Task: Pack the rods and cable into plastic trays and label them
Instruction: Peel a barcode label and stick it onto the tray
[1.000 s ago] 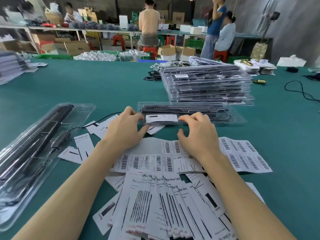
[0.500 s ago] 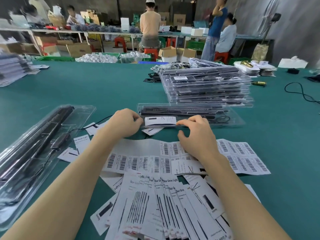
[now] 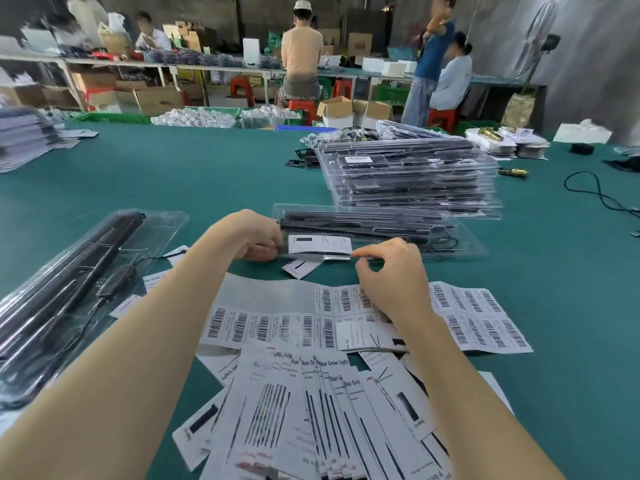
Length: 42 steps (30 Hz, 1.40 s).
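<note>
Labelling: both hands work a white card (image 3: 319, 244) at the near edge of the closed tray (image 3: 377, 230), apparently seating it under the clear plastic so it shows through.
Left hand (image 3: 258, 237): fingers curled, pinching the card's left end; this looks meant to steady it.
Right hand (image 3: 391, 271): forefinger stretched to the card's right corner, thumb beneath, nipping the tray edge there; other fingers loosely bent.
Rods and cable: dark, already inside the tray, just beyond both hands.
Barcode sheet (image 3: 304, 327): flat on the surface under the right wrist, within easy reach.
Cards (image 3: 311, 410): fanned nearer the body, between the forearms.
Open tray (image 3: 79, 282): left of the left arm, loaded, probably next.
Stack (image 3: 408, 178): finished trays, beyond the right hand.
</note>
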Available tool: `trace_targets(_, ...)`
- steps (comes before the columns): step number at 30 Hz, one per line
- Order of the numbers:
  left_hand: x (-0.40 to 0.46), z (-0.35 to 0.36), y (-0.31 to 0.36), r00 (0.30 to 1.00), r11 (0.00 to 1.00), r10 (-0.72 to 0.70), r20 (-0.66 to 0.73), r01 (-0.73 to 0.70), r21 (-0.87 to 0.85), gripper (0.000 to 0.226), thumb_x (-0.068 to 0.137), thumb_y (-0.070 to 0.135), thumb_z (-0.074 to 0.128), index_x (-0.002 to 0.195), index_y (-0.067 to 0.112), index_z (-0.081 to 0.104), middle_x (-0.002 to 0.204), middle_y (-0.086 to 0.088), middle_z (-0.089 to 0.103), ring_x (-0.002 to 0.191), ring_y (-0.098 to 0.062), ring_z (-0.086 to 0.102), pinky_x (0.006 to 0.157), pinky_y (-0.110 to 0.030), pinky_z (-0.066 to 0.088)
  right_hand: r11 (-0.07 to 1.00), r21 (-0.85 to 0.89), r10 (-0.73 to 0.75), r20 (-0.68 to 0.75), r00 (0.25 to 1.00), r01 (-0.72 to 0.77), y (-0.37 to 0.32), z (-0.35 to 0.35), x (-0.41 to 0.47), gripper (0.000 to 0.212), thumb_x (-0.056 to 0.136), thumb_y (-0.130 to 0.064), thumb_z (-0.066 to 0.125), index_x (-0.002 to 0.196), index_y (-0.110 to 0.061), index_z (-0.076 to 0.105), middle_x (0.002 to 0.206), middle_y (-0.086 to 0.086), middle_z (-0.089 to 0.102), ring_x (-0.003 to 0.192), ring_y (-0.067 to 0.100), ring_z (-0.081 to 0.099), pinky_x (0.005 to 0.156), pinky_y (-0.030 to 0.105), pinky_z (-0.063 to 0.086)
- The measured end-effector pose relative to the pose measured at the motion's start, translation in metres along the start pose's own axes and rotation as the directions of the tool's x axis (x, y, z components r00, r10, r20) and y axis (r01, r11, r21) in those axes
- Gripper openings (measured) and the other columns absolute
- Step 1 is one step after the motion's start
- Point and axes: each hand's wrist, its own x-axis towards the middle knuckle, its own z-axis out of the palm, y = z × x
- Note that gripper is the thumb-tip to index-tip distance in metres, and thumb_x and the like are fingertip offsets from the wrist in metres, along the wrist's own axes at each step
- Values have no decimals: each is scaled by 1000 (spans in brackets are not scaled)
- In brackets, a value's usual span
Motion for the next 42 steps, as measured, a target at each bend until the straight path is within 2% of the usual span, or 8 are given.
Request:
trace_targets(5, -2, 1, -5, 988, 981, 153, 37, -147, -128, 37, 83, -16, 61, 101, 15, 51, 104, -18, 63, 79, -28, 68, 58, -31, 57, 1000, -4, -4, -13, 1000, 4, -2, 1, -2, 19, 92, -24, 61, 97, -32, 78, 100, -9, 58, 107, 14, 44, 80, 23, 33)
trace_targets(12, -2, 12, -10, 977, 974, 204, -69, -209, -84, 33, 88, -15, 55, 110, 10, 51, 77, -14, 63, 63, -26, 62, 64, -35, 56, 1000, -20, -1, -20, 1000, 1, -2, 2, -4, 21, 92, -23, 61, 101, -28, 79, 107, -5, 63, 112, 16, 46, 79, 23, 35)
trace_targets(22, -2, 17, -14, 944, 954, 295, -145, -299, -7, 28, 85, -2, 63, 96, 19, 48, 88, -16, 70, 64, -25, 58, 70, -37, 55, 1000, 26, 7, -10, 1000, -6, 0, 0, -4, 23, 93, -24, 60, 103, -30, 79, 107, -8, 61, 115, 13, 44, 80, 24, 37)
trace_targets(29, -11, 16, -33, 890, 768, 438, 128, -296, -568, 29, 98, 8, 59, 105, 28, 40, 104, -20, 74, 83, -31, 68, 87, -40, 57, 969, 245, 64, -163, 984, -22, -4, -9, -3, 13, 90, -21, 64, 83, -23, 75, 82, -12, 69, 86, 6, 63, 76, 20, 48)
trace_targets(32, -8, 25, -41, 912, 703, 410, 33, -292, -648, 24, 99, 14, 61, 112, 28, 47, 110, -21, 70, 89, -31, 67, 86, -39, 59, 856, 495, 303, -243, 921, -151, -5, -17, -1, 25, 88, -26, 64, 63, -23, 67, 58, -10, 66, 59, -2, 64, 52, 4, 40)
trace_targets(35, -5, 23, -47, 924, 644, 382, -21, -282, -711, 27, 100, 15, 60, 122, 24, 49, 104, -17, 66, 88, -28, 66, 83, -39, 60, 690, 622, 471, 3, 882, -370, -2, -26, 5, 37, 89, -30, 62, 60, -8, 67, 53, 4, 67, 46, 15, 67, 46, 16, 49)
trace_targets(39, -7, 18, -45, 908, 563, 419, 3, -257, -786, 31, 101, 14, 58, 128, 21, 46, 109, -16, 70, 91, -30, 67, 81, -39, 62, 376, 687, 428, 466, 774, -621, -2, -31, 12, 39, 89, -40, 75, 96, -2, 71, 85, 12, 78, 75, 23, 77, 59, 26, 60)
trace_targets(42, -11, 18, -44, 891, 560, 453, 11, -274, -782, 20, 103, 16, 55, 117, 26, 44, 110, -14, 71, 88, -31, 64, 75, -37, 57, 41, 860, 320, 471, 822, -508, -4, -25, 17, 26, 93, -24, 73, 107, -3, 66, 103, 15, 74, 92, 24, 76, 75, 30, 62)
